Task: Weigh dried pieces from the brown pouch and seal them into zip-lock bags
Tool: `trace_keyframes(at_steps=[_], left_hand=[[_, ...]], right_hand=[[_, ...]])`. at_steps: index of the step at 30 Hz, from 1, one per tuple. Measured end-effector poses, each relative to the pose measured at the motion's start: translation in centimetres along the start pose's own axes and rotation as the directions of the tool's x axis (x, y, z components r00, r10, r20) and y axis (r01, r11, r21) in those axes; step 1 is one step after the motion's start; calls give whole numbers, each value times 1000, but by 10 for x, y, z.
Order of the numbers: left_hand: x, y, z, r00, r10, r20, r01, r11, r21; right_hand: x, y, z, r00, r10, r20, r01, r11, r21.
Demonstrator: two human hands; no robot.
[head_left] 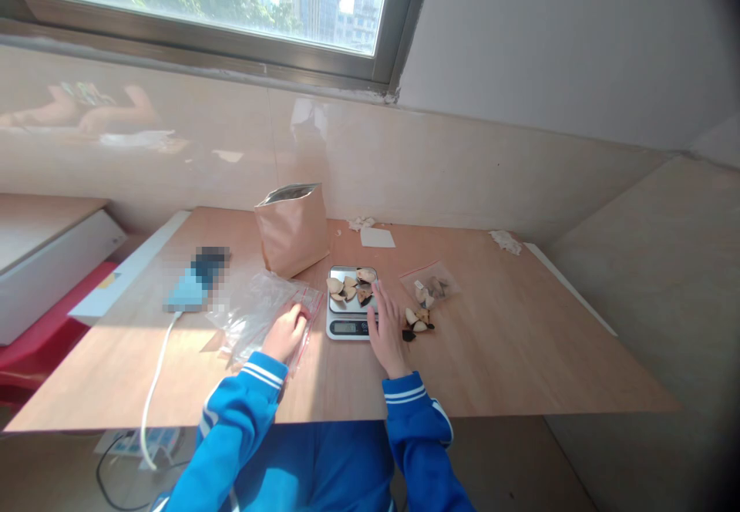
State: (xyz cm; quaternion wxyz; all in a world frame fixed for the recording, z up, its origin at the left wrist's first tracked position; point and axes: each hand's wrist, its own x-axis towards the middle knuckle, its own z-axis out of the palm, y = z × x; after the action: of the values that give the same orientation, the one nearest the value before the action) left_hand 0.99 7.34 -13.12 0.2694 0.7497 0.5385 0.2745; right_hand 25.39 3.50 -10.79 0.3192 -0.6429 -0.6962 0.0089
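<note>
A small digital kitchen scale [349, 328] sits mid-table with several pale and dark nut-like pieces [351, 286] on its metal pan. My right hand [386, 328] lies beside the scale's right edge, fingers stretched out toward the pan, holding nothing. My left hand [287, 332] rests curled on a stack of clear zip bags [260, 308] with red seal strips, left of the scale. A loose pile of the same pieces [418, 321] lies just right of my right hand. Behind it a clear bag [433, 283] holds more pieces.
An open brown paper pouch [294, 228] stands behind the scale. A blurred blue device [196, 279] with a white cable [155, 381] lies at the left. A white card [377, 237] and crumpled tissues [506, 241] lie near the tiled wall. A white shelf stands at the far left.
</note>
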Motion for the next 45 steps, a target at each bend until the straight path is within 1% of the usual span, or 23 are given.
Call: trace_keyframes(at_steps=[3, 5, 8, 10, 13, 25, 31, 33, 34, 36, 38, 41, 43, 45], left_hand=[[0, 0, -1, 1000, -3, 2, 3, 1000, 2], [0, 1, -1, 1000, -4, 0, 4, 1000, 0], [0, 3, -2, 1000, -7, 6, 7, 1000, -2], [0, 4, -3, 1000, -10, 9, 10, 1000, -3], [0, 5, -3, 1000, -10, 11, 10, 1000, -9], [-1, 4, -3, 1000, -21, 19, 21, 1000, -6], [-1, 4, -3, 999, -24, 21, 24, 1000, -4], [-1, 5, -3, 1000, -21, 22, 22, 1000, -4], [-1, 5, -3, 1000, -20, 22, 20, 1000, -4], [-1, 5, -4, 1000, -18, 20, 18, 1000, -6], [-1, 5, -4, 1000, -8, 22, 8, 1000, -10], [-1, 4, -3, 1000, -2, 11, 2, 1000, -16], [-1, 5, -3, 1000, 5, -27, -5, 1000, -15], [-3, 8, -4, 996, 65, -69, -65, 998, 1]], right_hand=[[-4, 4, 1, 999, -15, 30, 15, 1000, -3], [-9, 8, 2, 1000, -1, 11, 1, 1000, 11], [-19, 15, 4, 994, 45, -104, -40, 998, 50], [-26, 20, 5, 981, 53, -186, -41, 997, 71], [-33, 27, 8, 965, 51, -258, -29, 996, 87], [-36, 34, 13, 941, 67, -331, -50, 997, 59], [-37, 33, 12, 941, 68, -332, -51, 997, 61], [-35, 26, 8, 950, 51, -308, -34, 998, 61], [-32, 21, 5, 960, 33, -277, -17, 998, 59], [-22, 9, 1, 981, -20, -191, 30, 998, 52], [-7, -4, -3, 991, -79, -104, 83, 996, 39], [19, -18, -3, 987, -159, -10, 159, 987, -7], [31, -21, 0, 979, -199, 47, 201, 979, -43], [37, -21, 4, 972, -219, 88, 225, 972, -68]])
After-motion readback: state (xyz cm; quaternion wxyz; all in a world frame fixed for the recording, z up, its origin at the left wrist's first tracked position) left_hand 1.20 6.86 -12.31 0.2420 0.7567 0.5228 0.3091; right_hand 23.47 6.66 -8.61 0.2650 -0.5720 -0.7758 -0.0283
